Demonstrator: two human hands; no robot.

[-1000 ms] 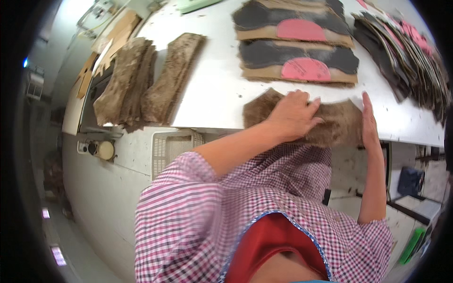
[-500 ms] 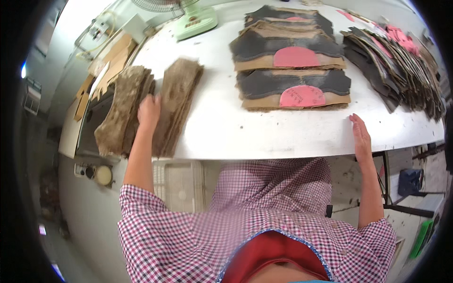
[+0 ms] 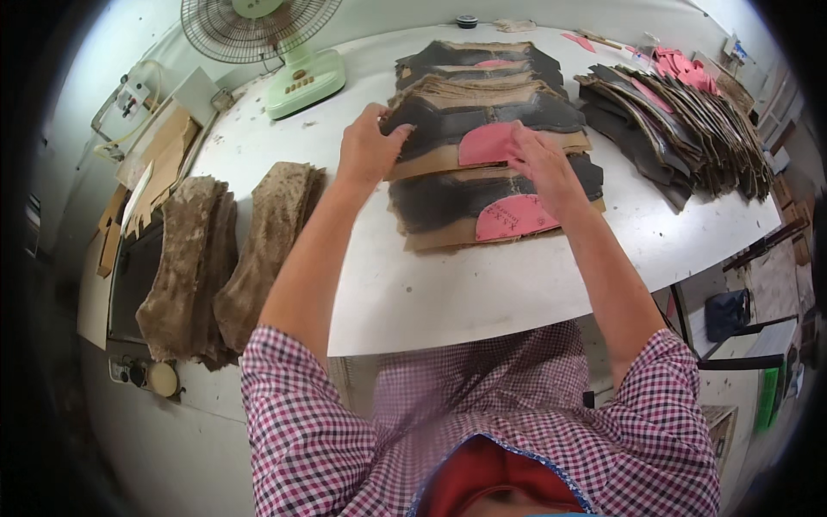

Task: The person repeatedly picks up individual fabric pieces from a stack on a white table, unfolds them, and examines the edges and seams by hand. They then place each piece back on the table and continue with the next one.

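At the left end of the middle stack of dark grey, tan-edged cut pieces point(image 3: 439, 123) is my left hand point(image 3: 369, 148). Its thumb lies over the dark surface and its fingers bend round the far corner. My right hand point(image 3: 544, 165) rests over the same stack, fingers stretched out, their tips touching the right side of a pink half-round piece point(image 3: 484, 145). Nearer me lies another stack of dark pieces point(image 3: 431, 202), with a pink half-round piece bearing handwriting point(image 3: 508, 221). A third dark stack point(image 3: 474, 55) sits behind, partly hidden.
Two piles of brown furry pieces point(image 3: 185, 258) point(image 3: 263, 246) lie at the table's left edge. A green fan point(image 3: 303, 84) stands at the back left. On the right are a fanned pile of dark pieces point(image 3: 663, 138) and crumpled pink material point(image 3: 685, 69). The white table point(image 3: 413, 314) curves in front.
My left hand has left the brown furry pieces and reached the middle dark stack. My right hand has moved from the table's right front edge onto that stack. The view has shifted.
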